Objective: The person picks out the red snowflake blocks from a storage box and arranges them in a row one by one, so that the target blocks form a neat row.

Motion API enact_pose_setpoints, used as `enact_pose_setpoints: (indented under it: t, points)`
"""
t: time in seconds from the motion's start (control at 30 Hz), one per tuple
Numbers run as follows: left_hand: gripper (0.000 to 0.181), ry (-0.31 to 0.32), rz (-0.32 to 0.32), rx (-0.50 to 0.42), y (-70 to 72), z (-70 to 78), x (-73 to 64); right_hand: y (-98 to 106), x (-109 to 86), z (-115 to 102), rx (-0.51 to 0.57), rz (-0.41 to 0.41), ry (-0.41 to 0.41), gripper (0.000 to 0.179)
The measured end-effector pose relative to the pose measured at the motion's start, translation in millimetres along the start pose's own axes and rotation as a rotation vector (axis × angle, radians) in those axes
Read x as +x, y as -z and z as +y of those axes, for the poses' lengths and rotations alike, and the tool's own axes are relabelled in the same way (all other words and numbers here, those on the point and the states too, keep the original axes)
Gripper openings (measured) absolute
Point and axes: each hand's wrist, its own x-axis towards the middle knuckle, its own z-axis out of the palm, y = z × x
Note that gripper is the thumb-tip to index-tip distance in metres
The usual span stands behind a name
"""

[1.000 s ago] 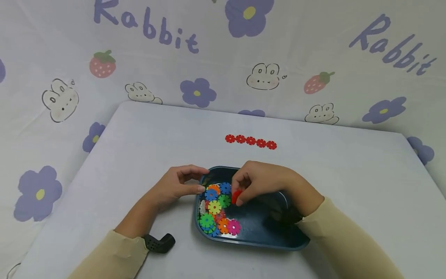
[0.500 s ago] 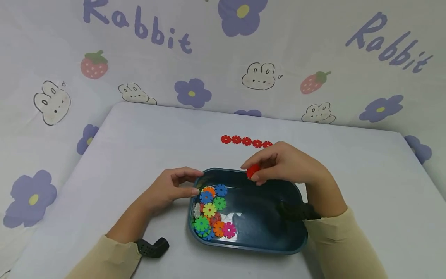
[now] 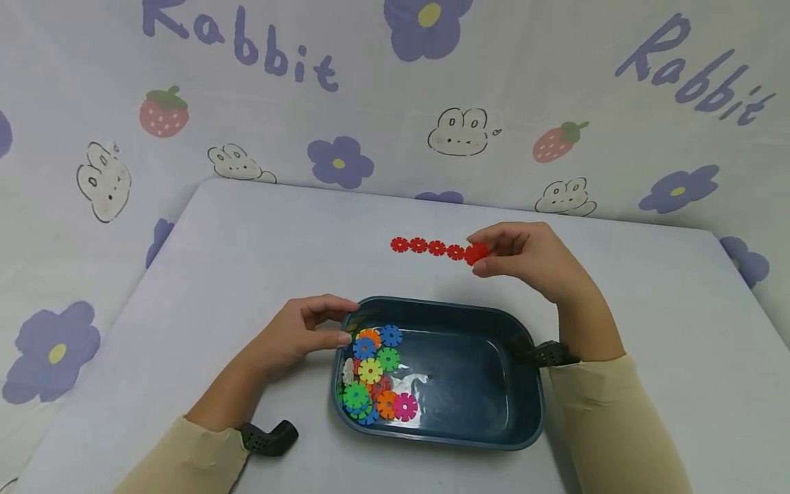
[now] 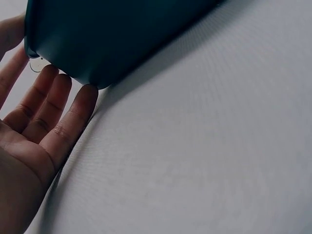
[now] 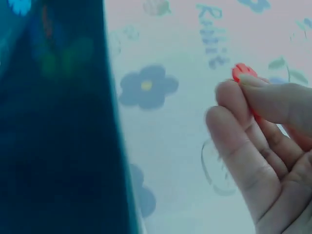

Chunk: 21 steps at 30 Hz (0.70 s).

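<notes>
In the head view, my right hand [image 3: 531,257] pinches a red notched plastic disc [image 3: 479,253] between thumb and fingers. It covers part of the right end of a row of flat red notched discs [image 3: 436,248] on the table; whether it touches them cannot be told. The right wrist view shows the pinched red disc [image 5: 243,72] at the thumb tip. My left hand [image 3: 311,328] touches the left end of a dark blue tray [image 3: 444,442], fingers relaxed and spread. The left wrist view has its fingertips against the outer wall of the tray [image 4: 112,44].
Several colourful notched discs [image 3: 371,371] lie heaped at the tray's left end. Bare tray floor shows on the right. Behind the white table [image 3: 278,233] hangs a patterned cloth [image 3: 382,96]. A black device [image 3: 270,439] sits at the left wrist.
From inside the tray, my right hand has carried a red disc up and away over the far rim to the row's right end. My left hand stays at the tray.
</notes>
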Motion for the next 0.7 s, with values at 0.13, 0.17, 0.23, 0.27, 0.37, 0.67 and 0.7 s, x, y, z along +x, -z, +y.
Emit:
enact_pose_setpoints:
  t: [0.13,0.17,0.23,0.27,0.37,0.67,0.7]
  points:
    - [0.037,0.006,-0.001,-0.004,-1.1,0.2,0.5,14,1.7,15,0.131,0.120,-0.040,0.038]
    - [0.037,0.008,-0.001,-0.003,-1.4,0.1,0.7,19,1.5,19,0.177,0.140,-0.039,0.038]
    - [0.036,0.012,0.002,0.001,-1.6,0.3,0.5,27,0.7,25,0.266,0.173,-0.038,0.038]
    - [0.036,0.013,0.006,0.003,-1.4,0.8,0.3,31,0.5,28,0.307,0.186,-0.037,0.038]
    - [0.036,0.016,0.021,0.017,-0.8,2.0,-0.1,41,0.2,36,0.399,0.226,-0.067,0.038]
    - [0.037,-0.009,0.004,0.013,-0.5,2.6,2.5,51,10.2,76,0.429,0.298,-0.281,0.049]
    - [0.037,-0.011,0.001,0.013,-0.8,2.6,3.0,51,11.7,82,0.409,0.294,-0.304,0.052]
